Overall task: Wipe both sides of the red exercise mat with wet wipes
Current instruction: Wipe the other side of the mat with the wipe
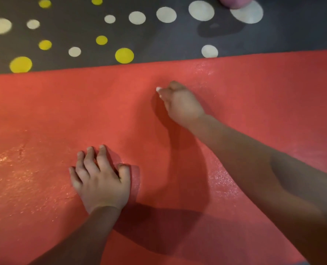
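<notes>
1. The red textured foam exercise mat (63,111) lies flat under both hands on a dark grey floor (159,39) dotted with white and yellow circles. It glistens wet to the left of the left hand and just beyond the right grip.
2. The right hand (180,104) has its grip curled round a white wet wipe (158,89), held down on the mat.
3. The left hand (99,180) presses on the mat nearer the person, fingers spread.
4. Only a sliver of wipe shows at the fingertips. A blurred pinkish round object (235,1), far beyond the right grip, is cut off.

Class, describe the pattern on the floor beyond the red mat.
The floor is dark grey with white and yellow dots; head view.
</notes>
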Available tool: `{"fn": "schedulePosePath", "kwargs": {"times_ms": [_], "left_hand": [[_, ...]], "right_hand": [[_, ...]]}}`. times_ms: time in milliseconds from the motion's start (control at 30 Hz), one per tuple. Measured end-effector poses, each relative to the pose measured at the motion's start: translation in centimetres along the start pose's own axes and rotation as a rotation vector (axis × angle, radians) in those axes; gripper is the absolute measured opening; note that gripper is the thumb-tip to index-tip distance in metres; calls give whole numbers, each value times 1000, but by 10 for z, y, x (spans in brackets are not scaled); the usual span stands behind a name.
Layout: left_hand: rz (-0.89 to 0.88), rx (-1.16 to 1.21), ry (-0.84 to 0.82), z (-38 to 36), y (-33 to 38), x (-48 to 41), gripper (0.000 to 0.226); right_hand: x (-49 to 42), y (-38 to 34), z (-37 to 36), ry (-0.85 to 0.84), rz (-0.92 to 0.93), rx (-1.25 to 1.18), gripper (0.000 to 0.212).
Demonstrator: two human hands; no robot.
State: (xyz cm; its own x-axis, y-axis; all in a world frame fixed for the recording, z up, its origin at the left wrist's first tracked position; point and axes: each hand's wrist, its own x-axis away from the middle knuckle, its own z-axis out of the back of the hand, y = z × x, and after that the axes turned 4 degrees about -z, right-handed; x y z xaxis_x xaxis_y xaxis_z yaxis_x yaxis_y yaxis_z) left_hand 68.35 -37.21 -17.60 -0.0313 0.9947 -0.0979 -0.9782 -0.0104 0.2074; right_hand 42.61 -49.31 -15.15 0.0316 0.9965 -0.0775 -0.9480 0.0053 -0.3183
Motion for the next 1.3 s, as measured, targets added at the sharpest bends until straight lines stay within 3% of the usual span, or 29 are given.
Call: {"fn": "schedulePosePath", "kwargs": {"times_ms": [100,233,367,600,700,800,900,1067,1200,1267,1300], "left_hand": [[-21,-12,8,-1,-2,0,71],[-16,-7,-66,-1,-2,-1,73],[-34,3,-111,2,-6,-3,75],[-50,184,-369,23,-19,-14,73],[-117,265,-404,44,-45,-24,69],[-170,183,-397,61,-79,-26,64],[-162,149,-543,67,-102,-21,71],[-207,112,-658,67,-110,-21,75],[-197,68,-703,73,-103,-22,79],[-198,45,-719,76,-100,-23,82],[-207,28,-735,77,-98,-22,83]], "right_hand": [[-16,37,7,57,0,61,29],[-34,97,30,215,-511,206,28],[-53,72,20,185,-568,222,28],[-86,-50,-13,55,-287,-42,31],[-82,-87,-30,-59,-111,-97,27],[-74,-89,-28,-118,-8,-111,31],[-42,-87,-19,-153,152,-124,36],[83,-106,-14,-309,432,-265,34],[144,-104,-5,-420,716,-175,33],[123,-97,-6,-354,719,-114,32],[108,-93,-8,-262,621,-93,31]]}}
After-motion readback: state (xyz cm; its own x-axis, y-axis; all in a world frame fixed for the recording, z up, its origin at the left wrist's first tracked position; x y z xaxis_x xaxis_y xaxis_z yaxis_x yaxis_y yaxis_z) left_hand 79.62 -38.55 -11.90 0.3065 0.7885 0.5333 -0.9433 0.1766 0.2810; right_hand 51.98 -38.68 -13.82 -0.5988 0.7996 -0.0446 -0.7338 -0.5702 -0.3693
